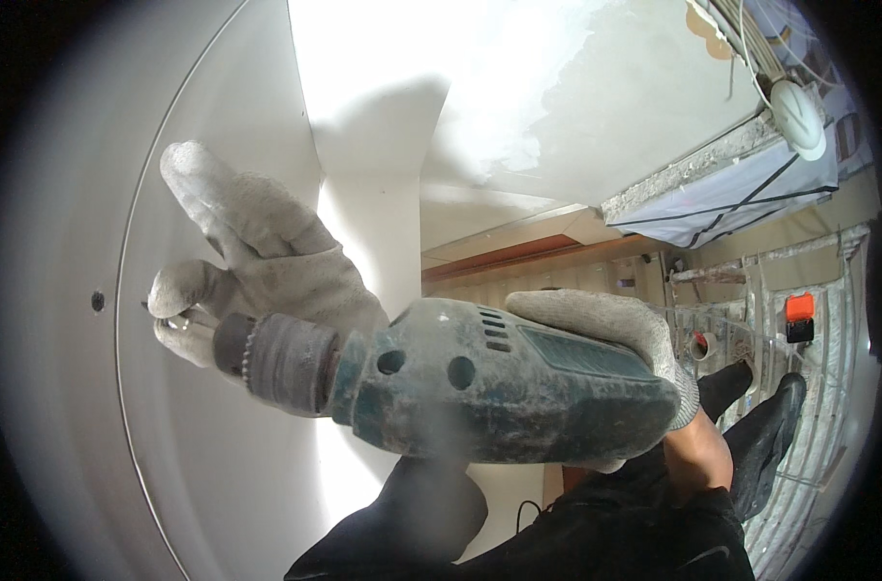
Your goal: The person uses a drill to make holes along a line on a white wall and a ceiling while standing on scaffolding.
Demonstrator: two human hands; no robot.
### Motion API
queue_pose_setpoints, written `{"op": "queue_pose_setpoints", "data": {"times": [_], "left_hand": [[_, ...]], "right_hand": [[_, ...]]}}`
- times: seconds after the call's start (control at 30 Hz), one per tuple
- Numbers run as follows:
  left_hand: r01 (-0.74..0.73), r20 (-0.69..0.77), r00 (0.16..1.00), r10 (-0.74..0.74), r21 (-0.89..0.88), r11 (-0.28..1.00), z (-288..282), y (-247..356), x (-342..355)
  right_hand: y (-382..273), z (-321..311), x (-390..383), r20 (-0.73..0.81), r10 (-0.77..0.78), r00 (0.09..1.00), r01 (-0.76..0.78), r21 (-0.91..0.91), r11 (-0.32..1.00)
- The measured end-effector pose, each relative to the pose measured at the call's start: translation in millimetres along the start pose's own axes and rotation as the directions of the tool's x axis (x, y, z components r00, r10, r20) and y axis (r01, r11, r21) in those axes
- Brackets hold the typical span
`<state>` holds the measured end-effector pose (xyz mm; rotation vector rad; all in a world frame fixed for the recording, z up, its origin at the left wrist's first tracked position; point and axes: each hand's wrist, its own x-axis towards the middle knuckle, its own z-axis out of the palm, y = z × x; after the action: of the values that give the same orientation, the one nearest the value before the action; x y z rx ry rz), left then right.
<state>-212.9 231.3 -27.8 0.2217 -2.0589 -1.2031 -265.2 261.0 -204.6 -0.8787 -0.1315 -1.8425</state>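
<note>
A dusty teal power drill (518, 397) lies level across the middle of the view, its chuck (291, 363) pointing left. My right hand (605, 320), in a pale knit glove, is wrapped round the drill's body at its right end. My left hand (276, 281), gloved too, is at the drill's bit (199, 341). Its thumb and a finger are closed at the bit's end, while other fingers stretch upward. A thin dark screw tip (145, 305) pokes out past the pinched fingers toward the white wall panel (63, 387); most of the screw is hidden.
The panel has a seam (121, 261) and a dark round spot (98, 301). A white hard hat (797, 120) hangs at upper right beside a draped sheet (731, 198). Below lie an orange-and-black object (799, 318) and a roll of tape (702, 346), near my dark shoes (780, 416).
</note>
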Motion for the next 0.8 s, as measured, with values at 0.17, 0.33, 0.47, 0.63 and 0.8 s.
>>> {"op": "queue_pose_setpoints", "data": {"times": [0.17, 0.33, 0.47, 0.63, 0.8], "left_hand": [[-0.007, -0.002, 1.000, 0.007, -0.012, 1.000, -8, -4, -7], [-0.006, 0.004, 1.000, 0.006, -0.007, 1.000, -12, -5, -10], [-0.010, 0.008, 1.000, 0.010, -0.006, 1.000, -16, -4, -11], [-0.015, 0.014, 1.000, 0.015, 0.005, 1.000, -20, -3, -12], [-0.016, 0.009, 1.000, 0.016, 0.011, 1.000, -21, -3, -13]], "right_hand": [[7, -3, -2, -0.003, 0.004, 1.000, -0.004, -0.031, 1.000], [11, -2, 0, -0.004, 0.006, 1.000, -0.006, -0.052, 0.999], [14, 3, 5, 0.003, 0.002, 1.000, -0.001, -0.074, 0.997], [17, 4, 3, 0.002, -0.002, 1.000, 0.002, -0.091, 0.996], [22, 4, 5, 0.002, -0.011, 1.000, 0.011, -0.093, 0.996]]}}
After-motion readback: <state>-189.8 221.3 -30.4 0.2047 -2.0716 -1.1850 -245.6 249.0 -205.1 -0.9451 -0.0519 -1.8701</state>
